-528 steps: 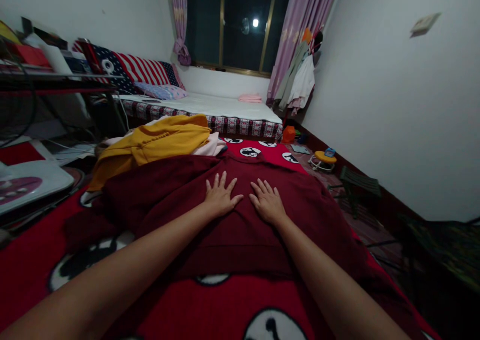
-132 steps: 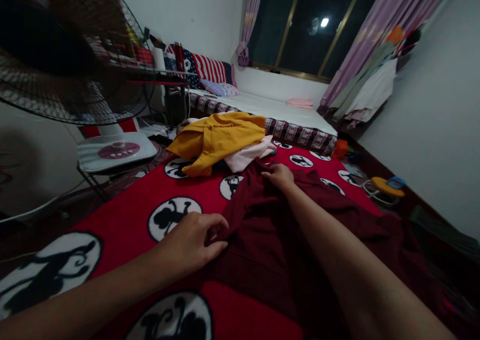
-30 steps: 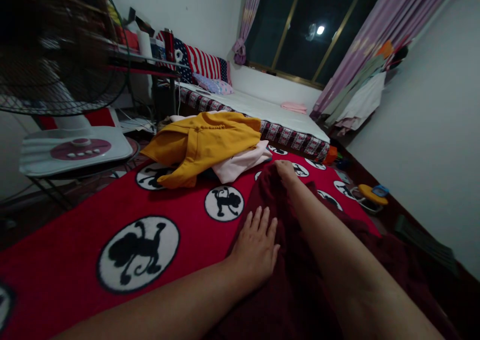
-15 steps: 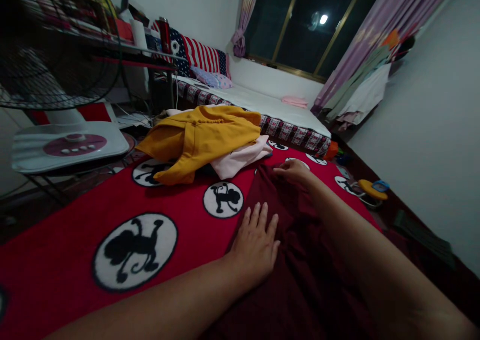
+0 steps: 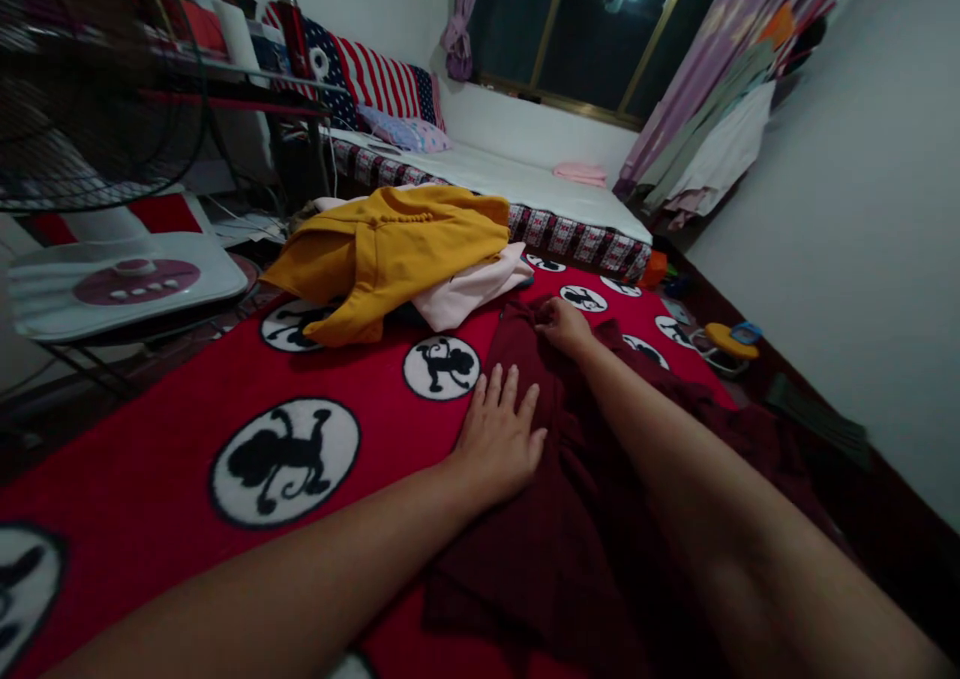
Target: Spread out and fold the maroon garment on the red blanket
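Note:
A dark maroon garment (image 5: 525, 569) lies spread, with creases, over a red blanket (image 5: 360, 579) printed with monkeys in white circles. My left hand (image 5: 499, 439) rests flat on the garment's left part, fingers apart. Farther off, my right hand (image 5: 564, 327) has its fingers closed on the garment's far edge. The garment's exact kind cannot be made out. Just beyond my hands, a mustard-yellow garment (image 5: 405, 244) tops a heap of clothes, with a pale pink garment (image 5: 472, 294) underneath it.
To the left a fan (image 5: 127, 269) stands on a small table, beside a cluttered desk (image 5: 232, 99). A bed (image 5: 517, 184) with pillows runs below the window. Clothes (image 5: 727, 149) hang at the right wall, and a yellow-topped stool (image 5: 731, 341) stands on the floor.
My right hand has moved slightly left with the garment's far edge. More of the red blanket shows at right and near the bottom. The view has shifted slightly.

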Motion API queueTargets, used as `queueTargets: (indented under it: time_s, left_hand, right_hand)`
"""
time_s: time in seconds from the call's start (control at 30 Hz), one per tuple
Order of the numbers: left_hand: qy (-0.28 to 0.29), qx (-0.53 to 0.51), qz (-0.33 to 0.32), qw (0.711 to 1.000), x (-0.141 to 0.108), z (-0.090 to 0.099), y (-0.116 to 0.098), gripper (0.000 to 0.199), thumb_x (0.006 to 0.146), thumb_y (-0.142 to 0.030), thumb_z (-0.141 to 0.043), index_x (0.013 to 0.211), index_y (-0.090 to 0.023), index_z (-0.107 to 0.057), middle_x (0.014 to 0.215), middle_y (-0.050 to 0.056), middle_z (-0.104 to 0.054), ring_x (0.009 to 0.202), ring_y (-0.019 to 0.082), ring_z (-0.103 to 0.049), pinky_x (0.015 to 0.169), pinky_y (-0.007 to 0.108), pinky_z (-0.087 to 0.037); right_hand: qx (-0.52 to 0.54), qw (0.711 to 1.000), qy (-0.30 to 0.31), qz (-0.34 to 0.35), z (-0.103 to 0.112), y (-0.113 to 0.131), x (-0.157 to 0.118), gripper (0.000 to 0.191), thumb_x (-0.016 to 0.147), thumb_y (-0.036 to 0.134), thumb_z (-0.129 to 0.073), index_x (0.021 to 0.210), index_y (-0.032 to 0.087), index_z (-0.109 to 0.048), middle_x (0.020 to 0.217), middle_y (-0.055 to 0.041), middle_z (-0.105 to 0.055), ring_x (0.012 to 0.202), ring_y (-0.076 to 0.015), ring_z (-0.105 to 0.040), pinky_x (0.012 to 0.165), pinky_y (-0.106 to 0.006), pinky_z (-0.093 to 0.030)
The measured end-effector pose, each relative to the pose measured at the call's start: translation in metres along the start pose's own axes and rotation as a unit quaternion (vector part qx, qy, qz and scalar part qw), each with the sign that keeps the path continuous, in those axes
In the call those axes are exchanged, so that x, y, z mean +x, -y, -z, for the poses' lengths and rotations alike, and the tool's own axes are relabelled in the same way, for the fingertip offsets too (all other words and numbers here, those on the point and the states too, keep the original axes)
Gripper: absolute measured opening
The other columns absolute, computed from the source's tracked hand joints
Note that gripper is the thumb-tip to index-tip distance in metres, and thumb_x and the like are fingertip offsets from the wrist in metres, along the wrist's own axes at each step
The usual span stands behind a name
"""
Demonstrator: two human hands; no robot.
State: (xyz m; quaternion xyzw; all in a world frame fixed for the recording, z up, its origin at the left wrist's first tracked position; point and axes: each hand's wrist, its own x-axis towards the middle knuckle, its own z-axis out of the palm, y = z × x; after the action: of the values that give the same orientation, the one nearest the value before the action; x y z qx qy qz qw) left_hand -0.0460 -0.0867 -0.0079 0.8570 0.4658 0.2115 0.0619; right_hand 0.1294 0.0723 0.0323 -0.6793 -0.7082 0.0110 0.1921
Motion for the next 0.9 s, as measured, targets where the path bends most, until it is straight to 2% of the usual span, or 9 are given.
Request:
queueTargets:
  time_s: [0.1,0.2,0.27,0.33,0.4,0.47,0.57,0.7,0.9]
  left_hand:
    - [0.004,-0.03,-0.006,1.0,0.003,0.004,0.004,0.058,0.091,-0.042,-0.046,0.142,-0.014,-0.041,0.152,0.018,-0.028,0.142,0.035,-0.018,0.116,0.051,-0.014]
    - [0.003,-0.084,0.004,0.996,0.008,0.006,0.009,0.055,0.088,-0.033,-0.052,0.138,-0.013,-0.045,0.15,0.016,-0.034,0.141,0.031,-0.024,0.116,0.047,-0.018]
    - [-0.014,-0.135,0.018,0.991,0.012,0.007,0.014,0.049,0.085,-0.023,-0.055,0.133,-0.013,-0.05,0.147,0.014,-0.041,0.138,0.027,-0.032,0.115,0.042,-0.024]
    - [-0.045,-0.195,0.028,0.979,0.015,0.009,0.018,0.042,0.083,-0.015,-0.055,0.125,-0.013,-0.058,0.141,0.012,-0.048,0.133,0.023,-0.042,0.113,0.037,-0.031]
    - [-0.071,-0.251,0.03,0.965,0.017,0.011,0.021,0.035,0.081,-0.011,-0.055,0.114,-0.014,-0.065,0.135,0.011,-0.055,0.125,0.02,-0.05,0.109,0.034,-0.036]
    - [-0.087,-0.292,0.028,0.952,0.018,0.014,0.024,0.03,0.08,-0.008,-0.055,0.105,-0.015,-0.069,0.129,0.01,-0.059,0.12,0.019,-0.054,0.107,0.033,-0.038]
    - [-0.083,-0.335,0.008,0.939,0.015,0.019,0.029,0.029,0.079,-0.007,-0.053,0.101,-0.013,-0.071,0.12,0.011,-0.065,0.114,0.019,-0.059,0.104,0.032,-0.041]
    - [0.006,-0.357,-0.062,0.932,-0.002,0.03,0.036,0.029,0.078,-0.01,-0.054,0.101,-0.015,-0.07,0.108,0.007,-0.07,0.103,0.018,-0.063,0.098,0.032,-0.046]
    - [0.105,-0.273,-0.162,0.942,-0.032,0.048,0.036,0.023,0.079,-0.015,-0.058,0.096,-0.018,-0.073,0.112,0.008,-0.068,0.107,0.02,-0.06,0.096,0.032,-0.044]
  right_hand:
    - [0.094,0.991,-0.046,0.082,0.018,0.006,-0.037,0.032,0.07,0.013,-0.063,0.102,0.016,-0.06,0.105,-0.0081,-0.061,0.087,-0.0176,-0.059,0.081,-0.03,-0.046]
    - [0.186,0.963,-0.06,0.187,0.042,0.021,-0.097,0.024,0.069,0.004,-0.051,0.087,0.018,-0.061,0.092,-0.0049,-0.062,0.085,-0.0177,-0.06,0.08,-0.03,-0.047]
    - [0.22,0.941,-0.017,0.256,0.058,0.034,-0.143,0.031,0.066,-0.002,-0.044,0.08,0.019,-0.061,0.091,-0.0042,-0.062,0.088,-0.0171,-0.06,0.081,-0.029,-0.047]
    - [0.216,0.924,0.057,0.311,0.071,0.044,-0.186,0.038,0.063,-0.005,-0.041,0.082,0.02,-0.062,0.097,-0.0045,-0.062,0.092,-0.0168,-0.06,0.082,-0.029,-0.047]
    - [0.185,0.914,0.111,0.344,0.076,0.05,-0.219,0.045,0.064,-0.005,-0.043,0.093,0.022,-0.064,0.106,-0.0055,-0.062,0.099,-0.0181,-0.058,0.086,-0.032,-0.046]
    - [0.149,0.912,0.126,0.361,0.076,0.054,-0.241,0.049,0.068,-0.004,-0.046,0.105,0.023,-0.063,0.114,-0.0064,-0.061,0.105,-0.0202,-0.056,0.092,-0.037,-0.043]
    - [0.123,0.918,0.106,0.362,0.065,0.057,-0.258,0.043,0.077,0.001,-0.05,0.111,0.024,-0.063,0.115,-0.0069,-0.062,0.107,-0.0211,-0.056,0.094,-0.04,-0.042]
    - [0.149,0.929,0.085,0.328,0.05,0.055,-0.264,0.024,0.089,0.016,-0.053,0.106,0.025,-0.067,0.112,-0.0059,-0.065,0.104,-0.0192,-0.058,0.091,-0.035,-0.045]
    - [0.27,0.917,0.093,0.278,0.052,0.049,-0.263,0.018,0.092,0.021,-0.053,0.1,0.023,-0.069,0.112,-0.0057,-0.069,0.107,-0.0161,-0.061,0.094,-0.03,-0.047]
